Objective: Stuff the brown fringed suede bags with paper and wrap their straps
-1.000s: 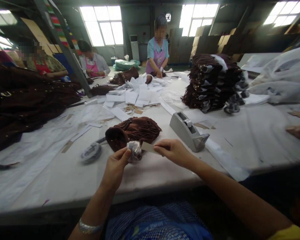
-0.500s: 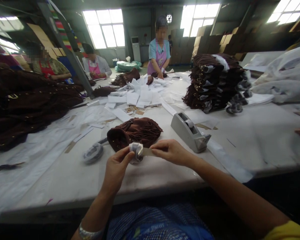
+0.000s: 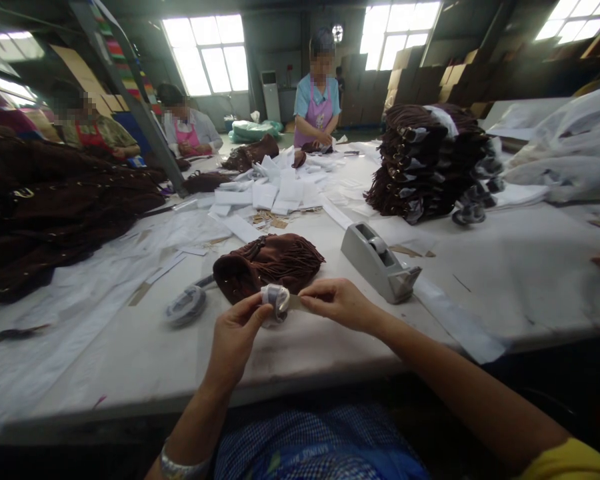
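Between thumb and fingers, my left hand (image 3: 239, 333) pinches a small wrapped bundle (image 3: 276, 303), grey and white with a shiny surface. A short strip of tape (image 3: 295, 302) runs from the bundle to my right hand (image 3: 337, 303), whose thumb and index finger are closed on its end. Just behind the bundle lies a brown fringed bag (image 3: 273, 263) on the white table (image 3: 330, 360). A wrapped grey coil (image 3: 186, 305) rests left of the bag, joined to a dark strap. The grey tape dispenser (image 3: 377, 263) stands to the right of the bag.
Brown bags (image 3: 430, 160) are stacked at the back right, near clear plastic (image 3: 570, 147). A dark brown heap (image 3: 55, 207) fills the left side. White sheets (image 3: 275, 190) lie mid-table. A person in a purple apron (image 3: 320, 113) stands across; two others sit at the back left.
The tape strip between my hands looks slightly shorter, and my right hand is a little closer to the bundle. The person across has shifted their hands slightly.
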The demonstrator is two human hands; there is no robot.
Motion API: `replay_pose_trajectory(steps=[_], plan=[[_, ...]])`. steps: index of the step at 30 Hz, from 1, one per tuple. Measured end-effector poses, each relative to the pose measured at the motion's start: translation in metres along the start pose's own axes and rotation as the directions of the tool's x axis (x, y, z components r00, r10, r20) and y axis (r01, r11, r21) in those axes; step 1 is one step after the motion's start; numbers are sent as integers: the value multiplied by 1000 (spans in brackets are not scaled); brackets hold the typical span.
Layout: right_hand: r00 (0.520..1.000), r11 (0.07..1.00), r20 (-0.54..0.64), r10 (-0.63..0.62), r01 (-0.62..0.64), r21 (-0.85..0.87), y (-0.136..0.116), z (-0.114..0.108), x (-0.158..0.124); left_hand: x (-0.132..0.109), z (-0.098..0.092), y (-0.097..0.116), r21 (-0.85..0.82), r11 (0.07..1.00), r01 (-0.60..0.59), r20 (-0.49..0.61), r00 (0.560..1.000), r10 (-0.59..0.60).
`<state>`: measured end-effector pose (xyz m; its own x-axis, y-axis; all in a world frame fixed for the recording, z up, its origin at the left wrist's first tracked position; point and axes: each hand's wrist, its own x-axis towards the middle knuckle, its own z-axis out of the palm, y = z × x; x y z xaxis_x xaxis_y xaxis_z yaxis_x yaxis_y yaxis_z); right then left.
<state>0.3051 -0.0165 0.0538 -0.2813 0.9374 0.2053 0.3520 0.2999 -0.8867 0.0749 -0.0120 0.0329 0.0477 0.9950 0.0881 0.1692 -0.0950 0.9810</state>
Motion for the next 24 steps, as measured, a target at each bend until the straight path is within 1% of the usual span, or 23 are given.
replay_pose_trajectory(steps=[5, 10, 13, 16, 18, 20, 22, 23, 24], plan=[[1000, 999, -11, -9, 9, 38, 4, 6, 1, -1, -1, 2, 48, 998, -48, -6, 999, 48], [998, 998, -28, -50, 51, 39, 5, 11, 4, -3, 2, 5, 23, 985, -169, 71, 983, 167], [996, 996, 8, -92, 92, 21, 2, 10, 9, -3, 7, 5, 5, 984, -179, 110, 978, 177], [993, 992, 42, -108, 105, 76, -2, 8, 14, -1, 9, 4, 1, 987, -163, 129, 978, 161], [995, 987, 74, -64, 52, 151, -3, 7, 14, 0, 8, 5, -10, 989, -149, 146, 978, 148], [987, 968, 158, 30, -69, 243, -3, 7, 11, 1, 5, 6, -16, 990, -141, 158, 977, 142], [965, 930, 243, 103, -180, 322, -1, 7, 7, 1, 3, 7, -7, 989, -145, 162, 976, 144], [960, 914, 252, 120, -206, 350, 1, 8, 5, 2, 1, 7, 1, 988, -151, 161, 976, 149], [965, 905, 232, 126, -208, 371, 2, 10, 3, 2, 1, 7, 12, 987, -159, 159, 975, 155]])
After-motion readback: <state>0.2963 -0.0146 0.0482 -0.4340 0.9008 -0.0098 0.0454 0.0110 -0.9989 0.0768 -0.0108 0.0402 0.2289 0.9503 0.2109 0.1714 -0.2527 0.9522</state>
